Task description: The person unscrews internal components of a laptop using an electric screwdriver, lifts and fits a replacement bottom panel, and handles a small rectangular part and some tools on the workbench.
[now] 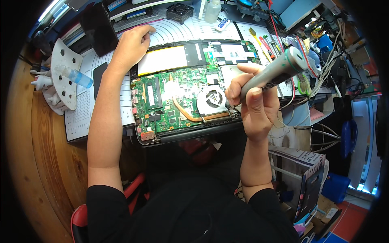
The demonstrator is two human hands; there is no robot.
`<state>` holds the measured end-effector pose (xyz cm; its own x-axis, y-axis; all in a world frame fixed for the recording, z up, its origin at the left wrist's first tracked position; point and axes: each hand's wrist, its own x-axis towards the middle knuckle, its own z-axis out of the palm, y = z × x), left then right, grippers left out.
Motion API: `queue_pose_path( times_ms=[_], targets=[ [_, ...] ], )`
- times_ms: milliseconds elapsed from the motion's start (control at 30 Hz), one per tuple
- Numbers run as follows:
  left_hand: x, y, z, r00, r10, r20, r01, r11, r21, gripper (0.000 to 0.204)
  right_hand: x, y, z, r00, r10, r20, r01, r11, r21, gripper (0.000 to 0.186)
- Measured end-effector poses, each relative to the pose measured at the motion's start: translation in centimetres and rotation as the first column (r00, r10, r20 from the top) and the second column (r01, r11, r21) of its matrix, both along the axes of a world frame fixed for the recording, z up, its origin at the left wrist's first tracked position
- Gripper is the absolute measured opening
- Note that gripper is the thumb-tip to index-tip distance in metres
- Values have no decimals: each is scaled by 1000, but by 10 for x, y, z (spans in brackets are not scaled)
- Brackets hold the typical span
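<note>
Right hand [254,106]: fingers [257,97] wrapped tight round a grey electric screwdriver [275,73], thumb laid along the barrel for control. The tool is tilted, its tip down at the lower right corner of the board beside the cooling fan [212,98]; the tip itself is hidden behind the hand.

Left hand [131,46]: fingers loosely curled, holding nothing, pressed on the white work mat [174,28] at the far left corner of the opened laptop [190,87], apparently to steady it.

Laptop: lies back cover off, green mainboard [162,101] and copper heat pipe [186,111] exposed, square before the person.

Surroundings: white bottle rack [65,77] to the left; hand screwdrivers [261,42] beyond the right hand.
</note>
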<state>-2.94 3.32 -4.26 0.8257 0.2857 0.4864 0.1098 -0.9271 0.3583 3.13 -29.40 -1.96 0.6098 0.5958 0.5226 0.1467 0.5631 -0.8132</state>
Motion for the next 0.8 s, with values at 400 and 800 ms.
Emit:
queue_pose_path(
  times_ms=[400,800],
  targets=[
    [0,2,-3,1000,-8,26,8,1000,12,30,-3,0,-3,998,-6,60,10,997,-78,51],
    [0,-2,1,1000,11,6,-11,1000,-21,28,-2,2,-8,998,-50,49,51,998,-36,55]
  ],
)
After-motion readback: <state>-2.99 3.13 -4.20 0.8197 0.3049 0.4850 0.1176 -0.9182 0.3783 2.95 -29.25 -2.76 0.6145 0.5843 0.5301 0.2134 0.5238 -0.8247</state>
